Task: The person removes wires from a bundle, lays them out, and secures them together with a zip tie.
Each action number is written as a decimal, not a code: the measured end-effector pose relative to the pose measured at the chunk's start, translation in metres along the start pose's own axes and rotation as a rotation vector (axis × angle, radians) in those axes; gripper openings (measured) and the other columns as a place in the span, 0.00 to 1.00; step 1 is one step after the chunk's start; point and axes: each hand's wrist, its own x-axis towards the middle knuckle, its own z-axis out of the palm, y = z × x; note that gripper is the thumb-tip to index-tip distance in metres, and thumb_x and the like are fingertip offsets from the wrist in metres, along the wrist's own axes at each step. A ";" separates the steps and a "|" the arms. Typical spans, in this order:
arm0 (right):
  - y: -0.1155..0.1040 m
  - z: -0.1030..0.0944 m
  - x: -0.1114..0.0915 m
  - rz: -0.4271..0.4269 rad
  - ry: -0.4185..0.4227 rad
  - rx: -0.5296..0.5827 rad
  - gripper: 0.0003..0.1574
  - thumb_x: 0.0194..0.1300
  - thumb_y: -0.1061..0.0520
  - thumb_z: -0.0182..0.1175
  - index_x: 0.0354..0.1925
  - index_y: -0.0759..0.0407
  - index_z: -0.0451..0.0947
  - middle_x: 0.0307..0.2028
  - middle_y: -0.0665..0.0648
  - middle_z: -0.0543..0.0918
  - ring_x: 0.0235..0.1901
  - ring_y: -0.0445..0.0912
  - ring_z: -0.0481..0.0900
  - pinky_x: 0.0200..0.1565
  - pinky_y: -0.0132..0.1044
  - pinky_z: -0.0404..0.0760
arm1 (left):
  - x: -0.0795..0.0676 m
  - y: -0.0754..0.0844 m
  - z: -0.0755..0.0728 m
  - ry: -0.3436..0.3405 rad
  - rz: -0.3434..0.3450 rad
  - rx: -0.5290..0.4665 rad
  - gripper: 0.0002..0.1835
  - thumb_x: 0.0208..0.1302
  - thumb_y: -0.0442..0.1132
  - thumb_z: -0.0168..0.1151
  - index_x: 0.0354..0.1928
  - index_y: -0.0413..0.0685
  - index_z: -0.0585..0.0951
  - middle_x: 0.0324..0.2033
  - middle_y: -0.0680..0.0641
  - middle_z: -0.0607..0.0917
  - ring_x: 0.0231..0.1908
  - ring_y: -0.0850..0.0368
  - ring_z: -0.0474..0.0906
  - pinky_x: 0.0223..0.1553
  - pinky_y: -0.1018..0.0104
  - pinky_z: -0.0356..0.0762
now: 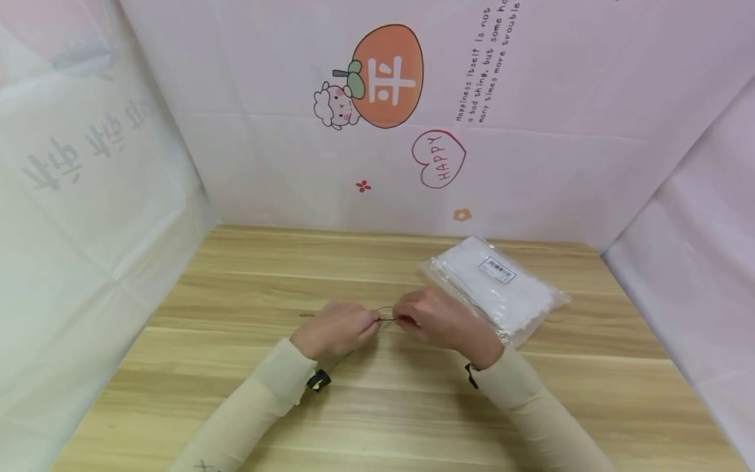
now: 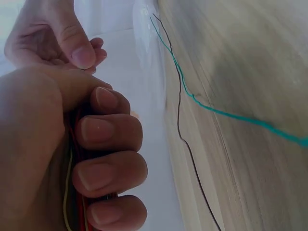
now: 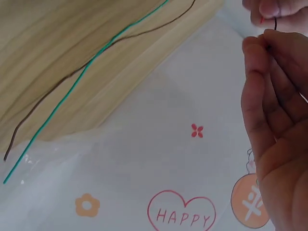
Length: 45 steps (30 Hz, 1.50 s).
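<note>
My left hand (image 1: 339, 328) grips a bundle of thin cords in curled fingers near the middle of the table. Red cords (image 2: 79, 211) and a yellow cord (image 2: 67, 192) show inside its palm in the left wrist view. Close by on the right, my right hand (image 1: 436, 318) pinches a black cord (image 1: 387, 319) between thumb and forefinger. That cord spans the small gap between the hands, with a thin loop above it. A green cord (image 2: 231, 115) and a brown cord (image 2: 187, 144) trail loose and cross each other. The pinched tip is hidden by the fingers.
A clear plastic bag (image 1: 531, 308) with white contents and a barcode label lies behind and right of my right hand. The wooden table (image 1: 366, 419) is bounded by a printed white sheet (image 1: 283, 164) at the back and more sheeting on both sides.
</note>
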 end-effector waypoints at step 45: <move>0.058 -0.024 -0.100 0.250 0.046 -0.078 0.15 0.61 0.71 0.70 0.33 0.53 0.79 0.29 0.46 0.84 0.29 0.36 0.74 0.34 0.36 0.78 | -0.064 -0.072 -0.012 0.009 -0.031 -0.131 0.23 0.86 0.44 0.42 0.66 0.40 0.81 0.57 0.42 0.88 0.60 0.41 0.85 0.66 0.43 0.78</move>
